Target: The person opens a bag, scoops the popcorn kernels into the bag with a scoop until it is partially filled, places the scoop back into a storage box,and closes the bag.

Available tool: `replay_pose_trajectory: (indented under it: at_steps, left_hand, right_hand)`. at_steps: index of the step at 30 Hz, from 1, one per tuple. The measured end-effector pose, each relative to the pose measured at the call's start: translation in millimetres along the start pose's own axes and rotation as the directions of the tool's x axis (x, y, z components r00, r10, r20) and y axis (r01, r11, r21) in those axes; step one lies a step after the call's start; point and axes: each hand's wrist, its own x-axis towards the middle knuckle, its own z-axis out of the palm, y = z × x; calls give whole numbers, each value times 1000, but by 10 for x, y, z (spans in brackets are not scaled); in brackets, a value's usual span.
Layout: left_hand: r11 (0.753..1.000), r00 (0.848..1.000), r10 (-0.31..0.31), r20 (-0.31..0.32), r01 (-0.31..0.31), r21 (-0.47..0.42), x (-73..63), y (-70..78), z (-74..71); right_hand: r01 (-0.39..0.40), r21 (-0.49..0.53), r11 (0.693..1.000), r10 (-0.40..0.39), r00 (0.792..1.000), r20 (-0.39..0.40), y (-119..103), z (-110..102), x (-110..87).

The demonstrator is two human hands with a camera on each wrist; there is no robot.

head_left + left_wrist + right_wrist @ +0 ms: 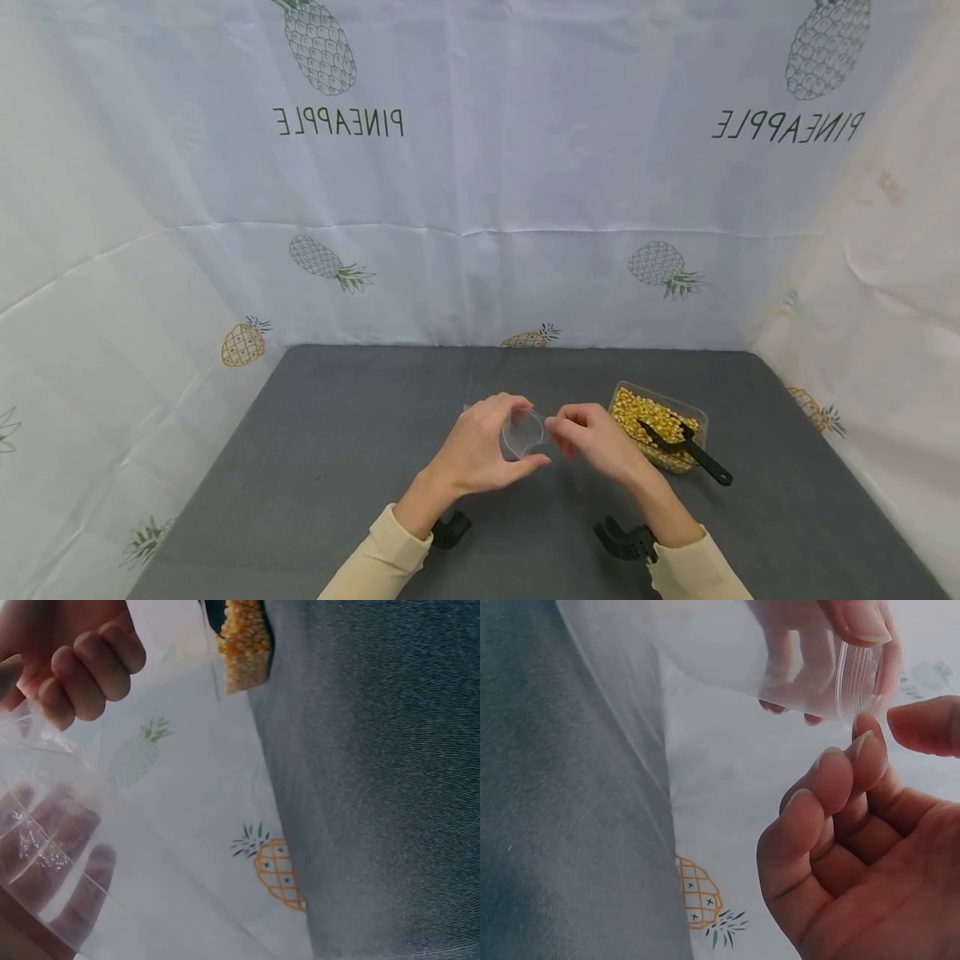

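My left hand (483,446) holds a clear plastic bottle (523,433), fingers and thumb curved round it near its mouth. The right wrist view shows the bottle's ridged, threaded neck (855,679), with the see-through body (705,645) reaching left. Close by the mouth is my right hand (596,437), its fingers loosely bent. Its index fingertip (866,727) is at the bottle's rim, and the thumb (926,726) stands apart from it; nothing shows between them. In the left wrist view, the clear body (150,847) covers part of the left hand (52,847).
Right of my hands, a clear tub (705,421) of yellow corn kernels (637,412) stands on the grey table (360,433). A black scoop (701,458) lies in it, handle over the near edge. Pineapple-printed white cloth (465,167) hangs behind the table and at both sides.
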Motion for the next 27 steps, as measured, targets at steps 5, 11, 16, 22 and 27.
replay_pose_trajectory:
  at_steps: [5,11,16,22,27]
  left_hand:
    - [999,1000,16,0,-16,52,-28,-9,18]
    - [997,1000,1,26,-3,82,-52,-11,18]
    - [995,998,-14,55,9,95,-79,-20,26]
    - [991,997,-31,73,21,131,-111,-32,38]
    - [989,996,-37,87,24,145,-128,-43,40]
  right_hand:
    - [-37,-11,999,37,999,28,34,-37,-82]
    - [-85,-40,996,86,995,45,107,-128,-205]
    - [-141,-102,985,145,989,36,148,-210,-331]
    - [-199,-210,957,203,979,-4,201,-310,-450]
    - [-228,-310,923,227,973,-39,215,-379,-546]
